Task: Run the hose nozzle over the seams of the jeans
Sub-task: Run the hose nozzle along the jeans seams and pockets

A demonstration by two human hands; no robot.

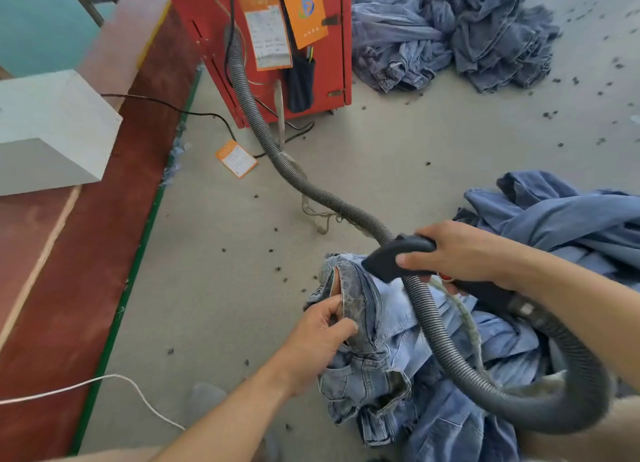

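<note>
Light blue jeans (391, 337) lie bunched on the grey floor in front of me, turned partly inside out. My left hand (320, 333) pinches a raised fold of the jeans with a seam along it. My right hand (457, 250) grips the black hose nozzle (391, 259), whose tip touches the top of that fold. A grey ribbed hose (440, 333) loops from the nozzle down across the jeans and round to the right.
A second stretch of ribbed hose (277, 150) runs back to a red machine (277, 46) with orange tags. Heaps of jeans lie at the back right (450, 28) and right (571, 215). A white block (52, 132), cables and lint scraps sit on the floor.
</note>
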